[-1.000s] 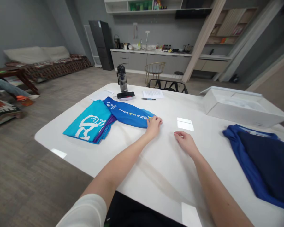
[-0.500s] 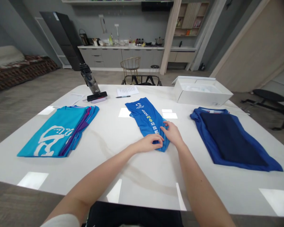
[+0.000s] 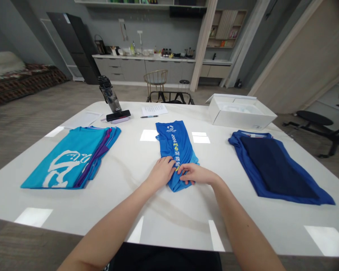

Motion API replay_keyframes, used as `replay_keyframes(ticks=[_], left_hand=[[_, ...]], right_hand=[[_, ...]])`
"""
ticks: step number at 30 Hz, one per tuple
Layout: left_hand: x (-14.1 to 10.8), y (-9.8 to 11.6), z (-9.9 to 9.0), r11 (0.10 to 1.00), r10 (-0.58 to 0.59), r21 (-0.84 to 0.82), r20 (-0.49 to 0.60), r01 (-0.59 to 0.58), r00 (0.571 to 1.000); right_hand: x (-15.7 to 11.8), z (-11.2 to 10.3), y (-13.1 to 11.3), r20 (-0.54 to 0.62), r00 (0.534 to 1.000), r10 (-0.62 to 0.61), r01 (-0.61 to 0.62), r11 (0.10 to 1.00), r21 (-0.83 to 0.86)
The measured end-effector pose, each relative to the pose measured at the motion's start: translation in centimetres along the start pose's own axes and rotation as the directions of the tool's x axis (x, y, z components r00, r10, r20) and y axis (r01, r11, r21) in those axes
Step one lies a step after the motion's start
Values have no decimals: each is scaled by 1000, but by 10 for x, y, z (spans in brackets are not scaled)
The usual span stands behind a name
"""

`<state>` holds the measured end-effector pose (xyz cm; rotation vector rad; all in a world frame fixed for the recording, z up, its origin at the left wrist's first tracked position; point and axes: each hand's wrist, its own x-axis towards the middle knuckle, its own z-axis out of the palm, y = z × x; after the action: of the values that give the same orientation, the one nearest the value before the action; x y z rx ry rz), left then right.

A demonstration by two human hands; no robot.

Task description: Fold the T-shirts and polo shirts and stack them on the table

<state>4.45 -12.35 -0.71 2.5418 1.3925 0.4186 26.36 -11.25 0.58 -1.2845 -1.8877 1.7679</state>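
Note:
A blue T-shirt (image 3: 182,141), folded into a narrow strip with white and yellow print along it, lies in front of me at the middle of the table. On its lower left edge rests my left hand (image 3: 161,172), fingers spread over the cloth. My right hand (image 3: 199,174) bears on the lower right part, its fingers bent but apart, touching the fabric. The near end of the strip is wrinkled and narrows to a rounded tip. Some lighter blue cloth sticks out at the right edge, just above the right hand.
A stack of folded turquoise and purple shirts (image 3: 64,158) lies left; dark blue garments (image 3: 277,165) lie right. Farther back stand a white box (image 3: 240,114), a bottle (image 3: 110,96), a phone (image 3: 118,115), a pen (image 3: 149,116) and papers (image 3: 155,109) on the white table (image 3: 124,210).
The T-shirt has turned straighter, its near end shifting left and toward me. My left hand has moved left onto its edge. My right hand has come lower and left across the cloth.

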Motion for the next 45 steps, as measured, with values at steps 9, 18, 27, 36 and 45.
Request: replay_keyframes(ticks=[9, 18, 27, 36, 45], left_hand=[[-2, 0, 18, 1000, -16, 12, 63, 15, 998], [-3, 9, -5, 1000, 12, 20, -42, -11, 999], [2, 8, 3, 968, 3, -250, -9, -5, 1000], [-4, -52, -56, 894, -350, -218, 202, 391, 915], [6, -17, -19, 997, -76, 32, 16, 76, 997]], right_hand=[[0, -40, 30, -581, 809, -88, -211, 879, -428], [-6, -9, 2, -258, 964, 60, -124, 963, -238], [-11, -15, 4, 112, 982, 154, -153, 988, -17], [-22, -19, -5, 363, 893, 265, -208, 960, -190], [-3, -25, 9, -307, 947, 97, -108, 994, -18]])
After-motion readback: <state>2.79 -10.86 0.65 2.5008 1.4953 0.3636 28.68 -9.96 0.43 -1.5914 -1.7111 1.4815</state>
